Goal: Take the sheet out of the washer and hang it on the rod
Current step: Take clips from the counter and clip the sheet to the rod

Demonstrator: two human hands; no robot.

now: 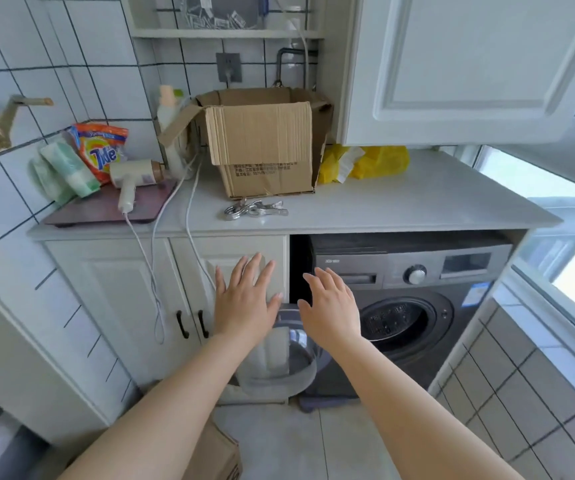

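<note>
Both hands reach toward the washer point(407, 306), left hand point(244, 299) and right hand point(331, 306) with fingers spread, grip released, holding nothing. Its door point(279, 362) hangs open leftward for access. No sheet shows in the dark drum point(393, 318); no rod in view.

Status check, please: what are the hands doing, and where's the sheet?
Left hand and right hand open, fingers spread, holding nothing. Washer door swung open. No sheet visible in drum. Nothing blocking.
</note>
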